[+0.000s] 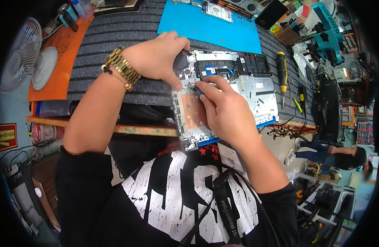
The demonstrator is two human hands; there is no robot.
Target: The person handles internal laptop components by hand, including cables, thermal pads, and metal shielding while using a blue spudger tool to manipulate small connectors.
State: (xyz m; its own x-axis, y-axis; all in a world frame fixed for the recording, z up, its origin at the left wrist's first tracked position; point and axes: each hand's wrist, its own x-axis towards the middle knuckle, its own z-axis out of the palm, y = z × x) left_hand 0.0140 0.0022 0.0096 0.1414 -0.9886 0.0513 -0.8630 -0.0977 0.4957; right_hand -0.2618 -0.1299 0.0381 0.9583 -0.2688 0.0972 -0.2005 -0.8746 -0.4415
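Observation:
An opened laptop chassis (255, 92), silver with black parts, lies across the front edge of the bench and overhangs it towards me. My left hand (162, 57), with a gold watch on its wrist, grips the chassis's left edge; the thumb presses on the silver surface and the fingers reach round the far corner. Over the middle-left of the chassis, my right hand (226, 107) is closed in a pinch. A small metallic and bluish piece shows at its fingertips, mostly hidden, so its kind is unclear. A copper-coloured patch (189, 109) shows beneath the right hand.
Right of the chassis lie a yellow-and-black screwdriver (282, 72) and a yellow-green pen-like tool (297, 105). A blue mat (210, 26) covers the far bench. At left stands a white fan (23, 53). Beyond the bench are a teal stand-like machine (327, 37) and another person (341, 156).

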